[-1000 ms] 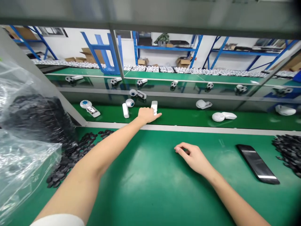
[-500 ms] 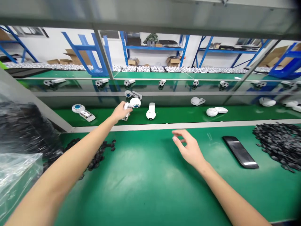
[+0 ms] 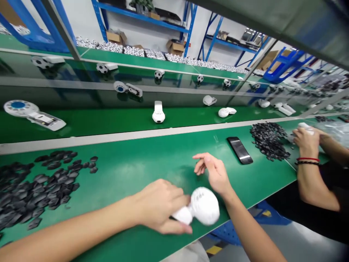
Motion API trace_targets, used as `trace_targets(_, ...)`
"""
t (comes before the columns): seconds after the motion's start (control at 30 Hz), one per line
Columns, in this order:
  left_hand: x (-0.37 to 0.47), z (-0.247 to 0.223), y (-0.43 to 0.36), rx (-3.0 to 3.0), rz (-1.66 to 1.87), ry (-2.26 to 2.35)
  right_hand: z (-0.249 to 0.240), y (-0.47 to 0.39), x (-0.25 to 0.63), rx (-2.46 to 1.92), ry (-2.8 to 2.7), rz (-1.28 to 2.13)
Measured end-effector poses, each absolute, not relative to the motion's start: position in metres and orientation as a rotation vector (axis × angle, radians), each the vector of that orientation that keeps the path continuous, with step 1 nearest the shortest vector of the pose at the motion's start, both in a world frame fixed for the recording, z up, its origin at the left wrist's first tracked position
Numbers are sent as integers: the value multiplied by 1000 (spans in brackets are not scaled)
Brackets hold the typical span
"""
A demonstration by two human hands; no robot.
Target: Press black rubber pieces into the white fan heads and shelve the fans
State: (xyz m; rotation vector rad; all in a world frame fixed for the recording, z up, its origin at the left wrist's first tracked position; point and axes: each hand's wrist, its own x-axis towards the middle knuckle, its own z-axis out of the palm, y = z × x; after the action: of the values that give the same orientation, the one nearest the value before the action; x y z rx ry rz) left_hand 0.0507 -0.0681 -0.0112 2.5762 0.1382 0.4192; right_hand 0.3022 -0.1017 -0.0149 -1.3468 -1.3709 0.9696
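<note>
My left hand [image 3: 160, 205] is closed round the handle of a white ball-headed handheld device [image 3: 205, 206], low over the front of the green bench. The round head points right, and slight blur hides its detail. Just behind that head is my right hand [image 3: 214, 171], holding nothing, its fingers loosely bent and apart. A similar white device [image 3: 158, 112] lies on the darker green belt beyond the bench. At the belt's left, another device [image 3: 46, 118] shows a blue disc and an open handle with parts inside.
Loose black flat pieces [image 3: 46, 182] lie at the left, with another black heap [image 3: 269, 140] at the right. A black phone [image 3: 240, 150] rests before that heap. A co-worker's hands [image 3: 307, 140] hold something white at far right. Ball-patterned devices [image 3: 102, 68] line the back.
My left hand has brought the white device from the belt towards me, over the bench front. The view has turned right, bringing a co-worker into sight. My right hand stays empty.
</note>
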Motion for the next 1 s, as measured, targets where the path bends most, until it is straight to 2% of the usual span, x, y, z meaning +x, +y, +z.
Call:
trace_targets(0.1, 56, -4, -75, 2465, 523, 42, -29, -97, 328, -1545, -1307, 793)
trace_targets(0.2, 54, 1, -70, 2161, 594, 208, -36, -97, 349, -1749, -1552, 436)
trace_targets(0.27, 49, -1, -61, 1920, 604, 396, -40, -103, 352, -1824, -1782, 332)
trace_targets(0.43, 35, -15, -38, 1359, 714, 791, -45, -106, 312, -1941, -2222, 404)
trace_targets(0.6, 33, -15, -25, 1216, 771, 761, -26, -57, 271, -1808, -2468, 431)
trace_targets(0.83, 30, -23, -12, 990, 741, 670, 6, -2, 314, -1499, -2568, 816)
trace_targets(1.0, 31, -23, -7, 930, 709, 660, -7, -7, 328, -1355, -2450, 817)
